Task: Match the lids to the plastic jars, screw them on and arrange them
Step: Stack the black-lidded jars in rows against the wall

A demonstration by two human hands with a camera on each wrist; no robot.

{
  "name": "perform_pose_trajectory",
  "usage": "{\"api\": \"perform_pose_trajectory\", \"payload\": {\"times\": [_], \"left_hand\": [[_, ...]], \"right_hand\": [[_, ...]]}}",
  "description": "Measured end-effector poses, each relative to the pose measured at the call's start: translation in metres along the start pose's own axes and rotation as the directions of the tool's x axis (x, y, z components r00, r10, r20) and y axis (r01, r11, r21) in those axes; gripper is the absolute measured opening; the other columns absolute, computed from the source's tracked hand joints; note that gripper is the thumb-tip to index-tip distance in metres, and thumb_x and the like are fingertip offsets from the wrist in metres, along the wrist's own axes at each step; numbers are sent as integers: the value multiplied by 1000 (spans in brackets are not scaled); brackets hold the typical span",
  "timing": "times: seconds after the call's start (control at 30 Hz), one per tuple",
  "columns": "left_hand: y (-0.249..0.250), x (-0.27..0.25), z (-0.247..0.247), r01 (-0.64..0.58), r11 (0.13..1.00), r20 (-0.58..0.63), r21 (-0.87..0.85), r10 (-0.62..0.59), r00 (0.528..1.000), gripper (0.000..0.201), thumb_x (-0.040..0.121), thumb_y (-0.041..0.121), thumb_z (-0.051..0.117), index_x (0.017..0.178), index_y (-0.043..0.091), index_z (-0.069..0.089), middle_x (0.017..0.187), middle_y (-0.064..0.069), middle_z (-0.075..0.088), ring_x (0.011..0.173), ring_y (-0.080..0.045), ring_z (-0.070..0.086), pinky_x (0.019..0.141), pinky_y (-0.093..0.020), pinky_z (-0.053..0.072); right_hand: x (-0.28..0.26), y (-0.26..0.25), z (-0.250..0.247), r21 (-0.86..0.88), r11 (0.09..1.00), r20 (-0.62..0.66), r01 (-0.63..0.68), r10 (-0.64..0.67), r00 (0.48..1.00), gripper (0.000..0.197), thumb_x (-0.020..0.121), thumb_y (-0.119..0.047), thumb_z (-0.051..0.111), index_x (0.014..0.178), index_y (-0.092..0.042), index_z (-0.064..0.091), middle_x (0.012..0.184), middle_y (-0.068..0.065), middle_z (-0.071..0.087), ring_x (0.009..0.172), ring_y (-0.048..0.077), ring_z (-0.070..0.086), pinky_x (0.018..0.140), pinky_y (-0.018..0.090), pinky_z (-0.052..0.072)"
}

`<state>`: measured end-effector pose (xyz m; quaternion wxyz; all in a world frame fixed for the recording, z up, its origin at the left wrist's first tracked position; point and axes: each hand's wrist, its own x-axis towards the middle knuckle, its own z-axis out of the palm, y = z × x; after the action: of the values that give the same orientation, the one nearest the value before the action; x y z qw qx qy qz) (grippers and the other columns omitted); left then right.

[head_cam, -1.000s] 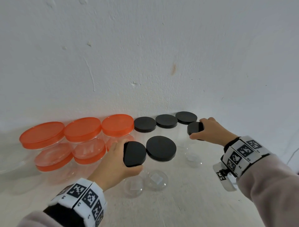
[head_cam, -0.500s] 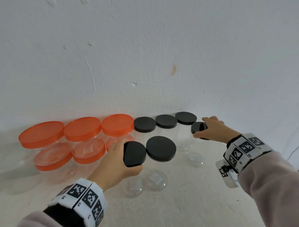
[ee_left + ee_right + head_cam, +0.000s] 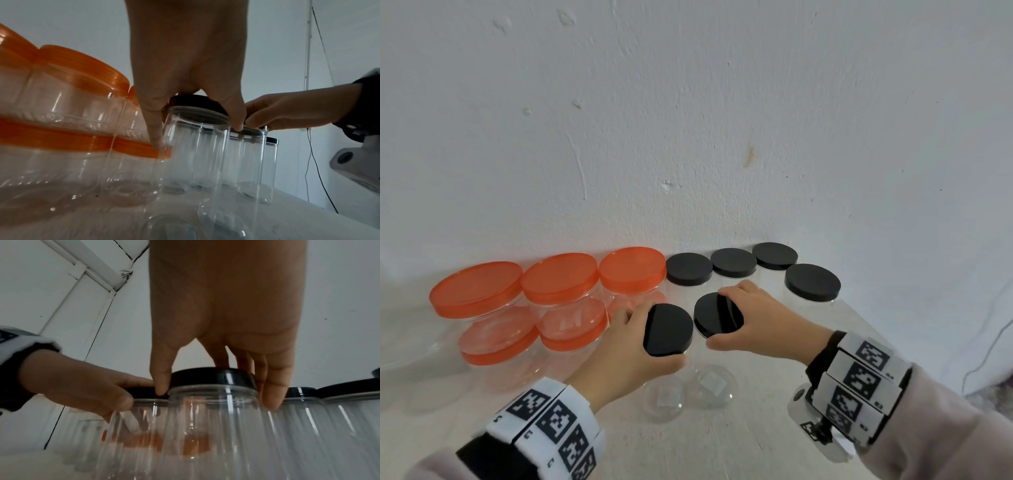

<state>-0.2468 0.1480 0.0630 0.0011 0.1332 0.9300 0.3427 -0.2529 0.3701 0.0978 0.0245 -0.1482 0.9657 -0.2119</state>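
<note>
Below, your left hand (image 3: 616,346) grips a black lid (image 3: 668,329), fingers and thumb curled round its rim; the lid sits atop a clear tall jar (image 3: 197,146) directly under the palm. Just beside it, at 3 o'clock, your right hand (image 3: 760,322) clamps a second black lid (image 3: 717,317) on a neighbouring clear jar (image 3: 213,418), thumb at the near rim, fingers over the far rim. The two lids stand side by side, close together; whether they touch cannot be told.

At 12 o'clock from your hands, three black-lidded jars (image 3: 732,262) line the wall (image 3: 688,120), and a fourth black-lidded jar (image 3: 812,282) stands at 2 o'clock from the right hand. At 9 to 10 o'clock from the left hand, orange-lidded jars (image 3: 560,277) sit in two stacked tiers, just beside that hand's fingertips. All rest on the white tabletop (image 3: 739,445). Tag-printed bands (image 3: 856,383) wrap both wrists.
</note>
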Motion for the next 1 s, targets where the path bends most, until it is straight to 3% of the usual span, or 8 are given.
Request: {"api": "perform_pose_trajectory", "payload": {"times": [0.13,0.2,0.33,0.43,0.57,0.7,0.87,1.0], "left_hand": [[12,7,6,-10,999,-23,-46,9,1000,82,62,52,77,130,36,34,121,8,37,107,-11,46,84,-26,45],[19,16,12,-19,992,-46,-125,13,999,81,60,46,81,127,27,39,122,5,45,109,-14,50,89,-36,50],[33,37,25,-11,976,-71,-216,-4,998,90,59,40,84,133,16,39,125,-1,51,116,-20,50,96,-44,47],[38,49,34,-10,972,-110,-236,-17,994,83,59,37,84,128,12,45,121,-4,53,112,-21,52,94,-45,48],[38,56,41,32,982,-126,-186,-56,990,90,61,41,82,135,11,38,126,-5,48,116,-22,49,95,-42,47],[41,59,43,37,985,-120,-171,-58,991,89,63,41,80,135,11,37,126,-4,47,116,-22,48,95,-42,48],[42,59,44,44,990,-122,-133,-60,991,87,63,44,79,133,10,39,126,-6,46,115,-24,48,94,-43,48],[42,58,45,58,990,-120,-125,-73,990,89,64,47,78,134,9,38,128,-7,45,116,-25,47,94,-44,49]], "right_hand": [[0,14,-11,-14,998,-65,-68,67,996,61,71,-54,72,117,-19,53,109,-3,46,101,16,46,85,31,46],[2,23,-18,-65,992,-100,-109,102,990,63,71,-56,71,118,-19,53,110,-3,47,103,17,46,92,36,43],[9,40,-27,-152,974,-125,-167,148,981,68,74,-58,67,128,-22,48,117,-3,47,110,18,43,97,36,31],[14,49,-29,-140,974,-143,-175,155,977,73,74,-59,67,134,-23,46,117,-4,48,111,17,43,100,35,29],[21,53,-29,-134,979,-127,-154,137,982,73,74,-60,67,134,-23,46,112,-6,49,107,16,45,100,32,28],[26,56,-27,-144,982,-115,-122,106,988,50,75,-58,67,111,-28,50,97,-11,45,98,16,41,101,32,27],[23,59,-34,-106,989,-70,-103,96,993,80,78,-61,65,143,-21,41,127,-3,47,119,17,38,111,36,26],[15,72,-52,69,980,-238,-184,195,951,66,86,-50,62,143,-21,43,140,3,44,129,23,37,106,39,35]]}}
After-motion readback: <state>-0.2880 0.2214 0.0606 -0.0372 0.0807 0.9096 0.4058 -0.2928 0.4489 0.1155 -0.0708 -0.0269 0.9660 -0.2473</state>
